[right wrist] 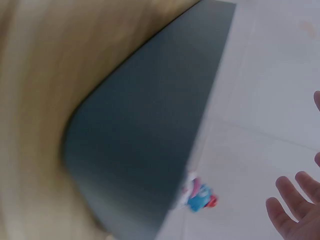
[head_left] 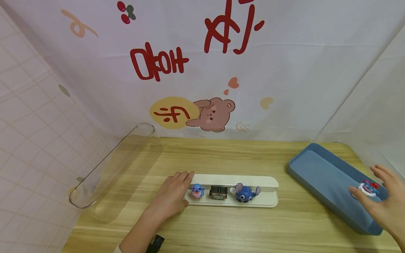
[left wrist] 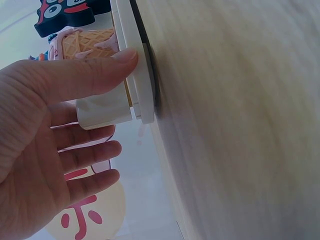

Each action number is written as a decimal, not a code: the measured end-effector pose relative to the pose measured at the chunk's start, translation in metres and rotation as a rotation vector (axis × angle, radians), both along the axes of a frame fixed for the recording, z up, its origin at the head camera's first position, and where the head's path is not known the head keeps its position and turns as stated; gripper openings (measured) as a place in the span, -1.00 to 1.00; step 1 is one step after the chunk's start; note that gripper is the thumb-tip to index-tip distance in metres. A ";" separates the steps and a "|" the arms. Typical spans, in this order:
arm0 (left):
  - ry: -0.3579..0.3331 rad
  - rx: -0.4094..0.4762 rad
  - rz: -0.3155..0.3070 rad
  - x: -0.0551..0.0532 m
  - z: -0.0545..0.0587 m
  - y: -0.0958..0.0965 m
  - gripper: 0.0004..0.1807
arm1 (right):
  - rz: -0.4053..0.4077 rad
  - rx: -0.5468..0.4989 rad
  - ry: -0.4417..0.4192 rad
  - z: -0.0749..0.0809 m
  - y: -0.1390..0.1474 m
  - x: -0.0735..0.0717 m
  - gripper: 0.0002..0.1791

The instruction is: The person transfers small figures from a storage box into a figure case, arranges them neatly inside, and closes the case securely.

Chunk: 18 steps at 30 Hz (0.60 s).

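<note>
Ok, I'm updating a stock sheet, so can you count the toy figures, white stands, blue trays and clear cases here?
Toy figures: 4
White stand: 1
Blue tray: 1
Clear case: 1
Total: 7

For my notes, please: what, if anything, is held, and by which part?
The left hand holds the white stand by its left end, thumb at the front; the right hand holds nothing.

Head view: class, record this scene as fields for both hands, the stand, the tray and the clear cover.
left hand: grips left end of white stand
right hand: beside red-topped figure
on white stand, left to right: blue-pink figure, dark figure, large-eared blue figure
in blue tray: red-topped figure, near end
clear cover: left of white stand
</note>
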<state>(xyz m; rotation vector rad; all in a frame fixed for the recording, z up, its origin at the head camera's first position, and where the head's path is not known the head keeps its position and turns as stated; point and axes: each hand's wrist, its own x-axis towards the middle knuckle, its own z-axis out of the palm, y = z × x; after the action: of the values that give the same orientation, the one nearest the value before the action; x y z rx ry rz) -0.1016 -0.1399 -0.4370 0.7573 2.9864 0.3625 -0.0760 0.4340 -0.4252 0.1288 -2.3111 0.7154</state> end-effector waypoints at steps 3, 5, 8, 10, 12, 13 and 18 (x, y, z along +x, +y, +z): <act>-0.004 0.002 0.003 0.000 0.000 0.000 0.06 | -0.058 0.015 -0.018 -0.007 0.007 0.001 -0.13; -0.007 0.002 0.006 0.000 0.000 0.000 0.06 | -0.084 0.023 -0.027 -0.011 0.012 0.001 -0.09; -0.011 0.004 0.008 0.000 0.000 0.000 0.06 | -0.116 0.028 -0.059 -0.018 0.018 0.001 -0.04; -0.013 0.008 0.009 0.000 0.000 0.000 0.06 | -0.122 0.015 -0.064 -0.021 0.022 0.001 0.04; -0.014 0.012 0.008 0.000 0.000 0.000 0.05 | -0.133 -0.001 -0.080 -0.025 0.025 0.000 0.06; -0.014 0.012 0.007 0.000 -0.001 0.000 0.05 | -0.143 -0.009 -0.094 -0.026 0.026 0.000 0.04; -0.005 0.009 0.003 0.000 -0.001 0.000 0.03 | -0.229 -0.023 -0.189 -0.028 0.032 0.001 -0.12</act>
<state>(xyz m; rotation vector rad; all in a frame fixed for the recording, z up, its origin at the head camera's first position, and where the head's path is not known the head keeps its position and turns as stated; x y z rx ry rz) -0.1013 -0.1399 -0.4377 0.7520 2.9838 0.3782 -0.0753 0.4658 -0.4537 -0.2194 -2.4441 0.6599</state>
